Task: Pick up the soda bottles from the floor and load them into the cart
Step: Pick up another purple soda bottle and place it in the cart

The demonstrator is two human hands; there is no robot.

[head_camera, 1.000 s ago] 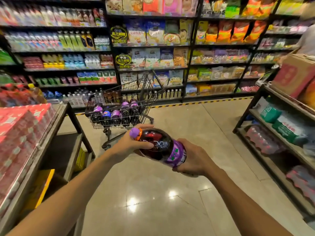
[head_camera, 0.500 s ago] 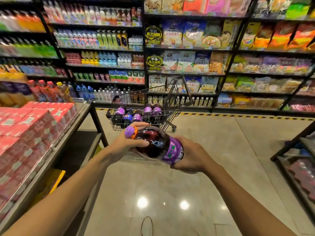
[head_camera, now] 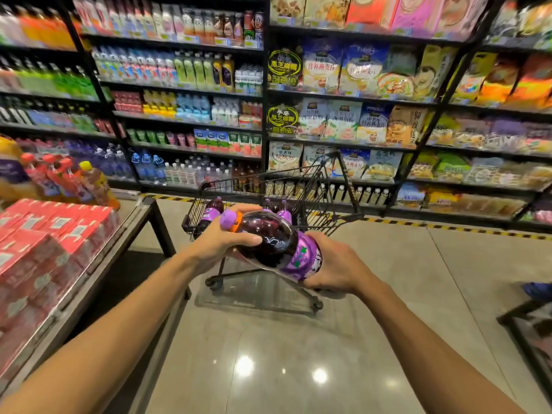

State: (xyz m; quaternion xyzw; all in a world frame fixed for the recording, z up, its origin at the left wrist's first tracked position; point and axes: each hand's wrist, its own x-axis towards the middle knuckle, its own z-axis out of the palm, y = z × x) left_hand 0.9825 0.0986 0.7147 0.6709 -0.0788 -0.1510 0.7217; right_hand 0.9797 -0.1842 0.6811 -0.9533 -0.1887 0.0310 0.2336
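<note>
Nearly there: two-handed carry to the cart

Left hand (head_camera: 219, 245) has its fingers curled round the neck end of the soda bottle (head_camera: 268, 239), with the thumb across the dark shoulder just below the purple cap. Right hand (head_camera: 336, 264) is wrapped round the labelled base end. So the bottle lies tilted between both palms, cap pointing up and away, well off the floor (head_camera: 268, 354).

Just past the left fingertips is the cart (head_camera: 195, 209), with loaded bottles (head_camera: 211, 211) standing in the basket. My take on doing this bit well: clear the wire rim first, then lower the base into a free gap beside the others. Only loosen the neck grip once it's standing.

Further out on the left there's a display table (head_camera: 134, 218) stacked with red cartons.

Compared with half a second back, the grip's the same, but the cart looks closer and now sits right behind the bottle.
</note>
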